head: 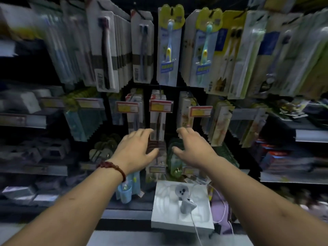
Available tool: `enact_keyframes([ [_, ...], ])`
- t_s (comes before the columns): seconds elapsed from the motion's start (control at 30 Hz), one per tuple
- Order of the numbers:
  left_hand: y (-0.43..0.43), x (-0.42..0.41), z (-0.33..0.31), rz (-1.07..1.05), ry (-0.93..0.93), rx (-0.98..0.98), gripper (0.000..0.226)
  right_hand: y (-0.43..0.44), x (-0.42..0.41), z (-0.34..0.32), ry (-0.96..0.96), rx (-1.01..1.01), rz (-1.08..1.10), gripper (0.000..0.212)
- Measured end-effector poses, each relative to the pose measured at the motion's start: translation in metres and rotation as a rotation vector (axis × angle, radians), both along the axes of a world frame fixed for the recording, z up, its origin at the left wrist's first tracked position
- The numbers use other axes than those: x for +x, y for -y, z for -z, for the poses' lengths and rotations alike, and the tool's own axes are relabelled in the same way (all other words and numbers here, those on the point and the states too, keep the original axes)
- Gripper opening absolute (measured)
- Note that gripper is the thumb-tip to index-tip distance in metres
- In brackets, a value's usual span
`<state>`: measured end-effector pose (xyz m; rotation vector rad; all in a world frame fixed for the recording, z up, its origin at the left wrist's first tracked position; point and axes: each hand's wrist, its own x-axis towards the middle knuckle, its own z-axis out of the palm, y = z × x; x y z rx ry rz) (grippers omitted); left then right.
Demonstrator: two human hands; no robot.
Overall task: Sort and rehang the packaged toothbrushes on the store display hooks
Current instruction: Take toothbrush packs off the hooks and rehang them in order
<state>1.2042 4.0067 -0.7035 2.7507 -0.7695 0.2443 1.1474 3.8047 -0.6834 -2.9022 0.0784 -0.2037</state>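
Note:
Rows of packaged toothbrushes hang on display hooks in front of me. In the middle row a white pack stack (158,119) hangs under a red and yellow price tag (161,106). My left hand (136,150), with a red bracelet at the wrist, reaches toward the lower end of that stack, fingers spread and holding nothing. My right hand (192,148) reaches in beside it on the right, fingers apart and also holding nothing. Above hang yellow-topped children's brush packs (168,45) and a dark-brush pack (106,55).
A white box (181,206) with a grey device and a white cable sits on the bottom shelf edge below my hands. A blue cup pack (125,190) hangs at lower left. Shelves with boxed goods flank both sides. Green packs (174,157) hang under my right hand.

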Motion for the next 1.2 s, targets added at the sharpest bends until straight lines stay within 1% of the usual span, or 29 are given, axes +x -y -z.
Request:
enact_keyframes([
  [0.2, -0.011, -0.049, -0.011, -0.033, 0.044, -0.076, 0.070, -0.012, -0.047, -0.014, 0.087, 0.091, -0.058, 0.067],
  [0.33, -0.016, -0.082, -0.018, -0.046, 0.011, -0.152, 0.070, -0.019, -0.071, -0.017, 0.102, 0.193, -0.047, 0.066],
  [0.43, -0.022, -0.095, -0.021, -0.052, -0.002, -0.213, 0.069, -0.023, -0.077, -0.021, 0.111, 0.281, -0.029, 0.066],
  [0.53, -0.024, -0.089, -0.016, -0.067, 0.006, -0.255, 0.068, -0.025, -0.068, -0.021, 0.132, 0.341, -0.025, 0.066],
  [0.67, -0.011, -0.055, -0.001, -0.064, -0.066, -0.359, 0.065, -0.023, -0.033, -0.005, 0.159, 0.462, -0.008, 0.063],
  [0.8, 0.012, 0.001, 0.023, -0.060, -0.130, -0.475, 0.061, -0.018, 0.016, 0.024, 0.204, 0.598, 0.040, 0.060],
  [0.87, 0.023, 0.032, 0.034, -0.093, -0.160, -0.591, 0.058, -0.017, 0.044, 0.039, 0.231, 0.654, 0.067, 0.059],
  [0.93, 0.033, 0.062, 0.044, -0.143, -0.170, -0.750, 0.054, -0.015, 0.072, 0.055, 0.264, 0.720, 0.106, 0.057],
  [1.03, 0.049, 0.102, 0.058, -0.190, -0.200, -0.969, 0.047, -0.012, 0.113, 0.078, 0.316, 0.871, 0.171, 0.050],
  [1.13, 0.063, 0.135, 0.072, -0.161, -0.262, -1.095, 0.040, -0.011, 0.148, 0.096, 0.377, 1.048, 0.224, 0.040],
  [1.2, 0.072, 0.153, 0.080, -0.145, -0.260, -1.133, 0.042, -0.012, 0.169, 0.106, 0.408, 1.100, 0.241, 0.038],
])
